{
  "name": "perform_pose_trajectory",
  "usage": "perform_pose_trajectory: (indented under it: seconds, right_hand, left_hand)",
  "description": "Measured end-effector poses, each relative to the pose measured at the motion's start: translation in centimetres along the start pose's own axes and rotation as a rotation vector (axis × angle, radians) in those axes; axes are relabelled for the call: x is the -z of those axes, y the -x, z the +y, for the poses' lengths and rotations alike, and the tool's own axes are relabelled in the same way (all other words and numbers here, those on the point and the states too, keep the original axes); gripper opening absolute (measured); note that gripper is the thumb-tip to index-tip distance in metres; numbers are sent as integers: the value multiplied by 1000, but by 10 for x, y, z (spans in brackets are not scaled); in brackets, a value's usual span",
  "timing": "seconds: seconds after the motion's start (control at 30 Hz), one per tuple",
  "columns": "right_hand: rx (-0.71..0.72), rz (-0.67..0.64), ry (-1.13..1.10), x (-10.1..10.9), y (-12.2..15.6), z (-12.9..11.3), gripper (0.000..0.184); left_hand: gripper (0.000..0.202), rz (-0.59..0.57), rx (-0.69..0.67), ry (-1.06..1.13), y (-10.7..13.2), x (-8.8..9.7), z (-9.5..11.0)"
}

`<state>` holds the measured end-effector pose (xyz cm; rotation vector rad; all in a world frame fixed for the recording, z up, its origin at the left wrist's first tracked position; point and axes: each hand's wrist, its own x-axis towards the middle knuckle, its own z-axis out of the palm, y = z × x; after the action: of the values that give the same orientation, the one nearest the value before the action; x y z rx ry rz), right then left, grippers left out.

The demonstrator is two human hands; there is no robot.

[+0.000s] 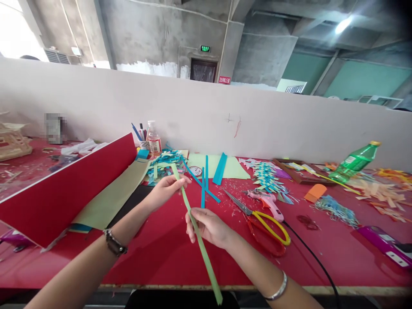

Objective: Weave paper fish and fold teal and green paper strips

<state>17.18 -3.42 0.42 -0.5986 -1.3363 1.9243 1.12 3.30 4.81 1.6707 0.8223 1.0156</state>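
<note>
A long, narrow light-green paper strip (204,252) slants between my hands, its lower end hanging past the table's front edge. My left hand (168,189) pinches it near the upper end. Lower down, my right hand (207,226) has its fingers closed on the same strip. Beyond them lie blue paper strips (203,184), some resting over a light-green paper sheet (236,166). To the right of my right hand are scissors (257,219) with one yellow and one red handle, blades pointing away to the left. A pink glue gun (269,202) sits just behind them.
A red board (80,184) stands at the left beside a long green sheet (112,193). Paper scraps (165,161) are heaped near a bottle (154,139). A woven blue-green paper piece (266,175), a tilted green bottle (355,163) and a purple power strip (384,245) are at right.
</note>
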Motion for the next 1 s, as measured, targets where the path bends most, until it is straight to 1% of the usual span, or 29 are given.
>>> perform_pose_trajectory:
  seconds: [0.03, 0.07, 0.1, 0.17, 0.2, 0.23, 0.27, 0.33, 0.37, 0.43, 0.53, 0.63, 0.73, 0.87, 1.0]
  right_hand:
    - [-18, 27, 85, 5, -1, -2, 32]
    - [-25, 90, 191, 11, -3, -6, 33]
    - [-20, 184, 306, 18, -5, -11, 34]
    - [67, 441, 483, 32, -12, -22, 32]
    - [114, 524, 518, 38, -16, -28, 31]
    - [161, 562, 525, 43, -20, -33, 30]
    - [190, 557, 509, 47, -24, -36, 29]
    - [213, 500, 450, 53, -31, -37, 29]
    - [214, 479, 418, 55, -34, -35, 29]
    - [218, 481, 370, 58, -37, -29, 27]
    - [222, 512, 328, 62, -37, -19, 27]
    - [195, 504, 322, 62, -35, -14, 31]
    - [175, 521, 383, 58, -33, -13, 29]
    - [161, 529, 441, 57, -30, -9, 31]
    - [166, 502, 353, 62, -28, -3, 30]
  left_hand:
    - [36, 1, 4, -18, -4, -1, -3]
    - [36, -11, 6, -39, -8, -3, -6]
    - [36, -37, 6, -56, -11, -5, -10]
    - [36, -121, 4, -67, -16, -13, -18]
    - [36, -167, 5, -60, -17, -19, -23]
    - [37, -205, 8, -48, -18, -24, -27]
    - [38, -235, 12, -38, -19, -30, -32]
    - [39, -275, 26, -25, -19, -41, -42]
    - [40, -291, 36, -19, -19, -45, -47]
    - [41, -313, 60, -8, -17, -50, -54]
    - [42, -328, 88, 7, -14, -51, -59]
    - [41, -332, 97, 17, -12, -49, -58]
    - [39, -341, 107, 12, -10, -48, -58]
    - [41, -335, 121, 14, -9, -49, -59]
    - [42, -343, 113, 39, -9, -48, -58]
